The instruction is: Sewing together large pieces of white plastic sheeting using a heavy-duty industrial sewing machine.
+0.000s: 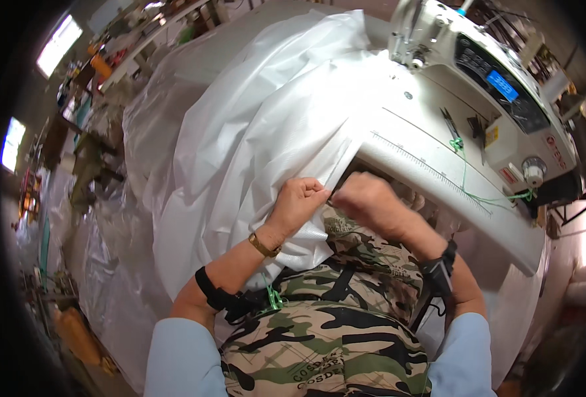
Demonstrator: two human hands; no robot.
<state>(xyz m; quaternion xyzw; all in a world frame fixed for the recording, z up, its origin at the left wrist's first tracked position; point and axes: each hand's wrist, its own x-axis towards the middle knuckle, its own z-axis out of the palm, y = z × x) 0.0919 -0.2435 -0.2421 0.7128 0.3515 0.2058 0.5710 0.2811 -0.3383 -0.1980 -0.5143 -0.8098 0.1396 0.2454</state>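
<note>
A large white plastic-like sheet lies in folds over the sewing table and hangs down at its left and front. My left hand pinches the sheet's edge near my lap, fingers pressed together. Close beside it, my right hand is curled and smeared by motion, so what its fingers hold, if anything, does not show. Beyond both hands stands a white sewing machine, its lamp lighting the sheet near the needle area.
Small thread snips with green string lie on the machine bed. The table's front edge carries a printed ruler. Crumpled clear plastic covers the floor at left. A camouflage apron covers my lap.
</note>
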